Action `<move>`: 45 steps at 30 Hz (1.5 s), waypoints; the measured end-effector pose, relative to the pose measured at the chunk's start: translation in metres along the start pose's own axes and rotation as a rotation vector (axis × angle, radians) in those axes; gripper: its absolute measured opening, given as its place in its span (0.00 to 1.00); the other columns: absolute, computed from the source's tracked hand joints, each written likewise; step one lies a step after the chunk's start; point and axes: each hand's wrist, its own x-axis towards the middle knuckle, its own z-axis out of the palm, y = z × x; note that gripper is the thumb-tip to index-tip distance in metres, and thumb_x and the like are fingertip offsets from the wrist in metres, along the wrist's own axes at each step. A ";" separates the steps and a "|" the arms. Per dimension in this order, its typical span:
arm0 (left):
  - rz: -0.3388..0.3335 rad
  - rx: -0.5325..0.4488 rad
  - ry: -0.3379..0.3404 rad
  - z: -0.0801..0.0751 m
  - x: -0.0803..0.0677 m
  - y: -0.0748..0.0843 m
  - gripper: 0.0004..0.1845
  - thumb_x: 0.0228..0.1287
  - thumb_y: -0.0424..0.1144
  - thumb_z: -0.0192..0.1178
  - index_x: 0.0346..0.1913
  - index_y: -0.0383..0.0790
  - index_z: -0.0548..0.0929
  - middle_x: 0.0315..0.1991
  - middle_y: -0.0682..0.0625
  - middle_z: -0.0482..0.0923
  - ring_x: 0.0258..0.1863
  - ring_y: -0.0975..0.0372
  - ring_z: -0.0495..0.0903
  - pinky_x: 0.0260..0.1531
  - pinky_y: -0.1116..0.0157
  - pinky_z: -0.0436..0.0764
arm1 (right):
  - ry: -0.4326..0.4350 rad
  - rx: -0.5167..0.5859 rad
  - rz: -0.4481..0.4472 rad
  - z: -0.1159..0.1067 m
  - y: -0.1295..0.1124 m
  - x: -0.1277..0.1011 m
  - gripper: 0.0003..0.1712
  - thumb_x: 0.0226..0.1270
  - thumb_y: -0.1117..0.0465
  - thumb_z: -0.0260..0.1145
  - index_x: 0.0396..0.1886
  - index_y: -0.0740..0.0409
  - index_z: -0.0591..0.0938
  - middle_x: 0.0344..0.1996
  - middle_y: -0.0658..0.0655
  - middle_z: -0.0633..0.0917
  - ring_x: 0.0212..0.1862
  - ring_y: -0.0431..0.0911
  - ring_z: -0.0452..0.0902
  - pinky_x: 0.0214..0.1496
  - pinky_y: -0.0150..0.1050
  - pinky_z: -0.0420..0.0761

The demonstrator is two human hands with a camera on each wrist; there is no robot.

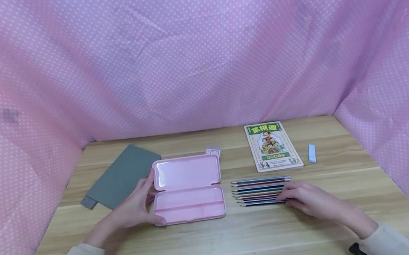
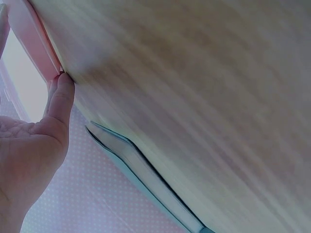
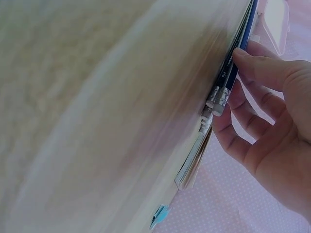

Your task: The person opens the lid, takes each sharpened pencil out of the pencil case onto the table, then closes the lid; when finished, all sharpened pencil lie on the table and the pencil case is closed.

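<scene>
A pink pencil case [image 1: 189, 205] lies with its lid raised back, showing a divided tray with nothing in it. My left hand [image 1: 135, 207] grips its left side, thumb at the front corner and fingers by the hinge and lid; the left wrist view shows these fingers [image 2: 61, 97] against the case's edge. To the right of the case, several dark and red pencils [image 1: 253, 189] lie in a row, tips to the left. My right hand [image 1: 311, 199] pinches a dark blue pencil [image 3: 232, 77] near its eraser end, thumb on top and the other fingers curled beside it.
A grey-green notebook [image 1: 123, 177] lies at the left. Behind the case, a small white printed box [image 1: 214, 152] is partly hidden by the lid. An illustrated booklet [image 1: 273, 146] and a light-blue eraser-like block [image 1: 312, 153] sit at the back right. Pink dotted cloth [image 1: 195, 59] surrounds the wooden table [image 1: 205, 252].
</scene>
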 end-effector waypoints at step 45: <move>0.075 0.023 0.130 0.009 -0.013 0.005 0.80 0.39 0.49 0.85 0.81 0.50 0.28 0.69 0.38 0.59 0.58 0.46 0.78 0.41 0.62 0.87 | -0.015 1.300 0.615 0.050 -0.059 0.140 0.51 0.68 0.58 0.73 0.82 0.39 0.53 0.72 0.68 0.61 0.65 0.61 0.72 0.50 0.59 0.87</move>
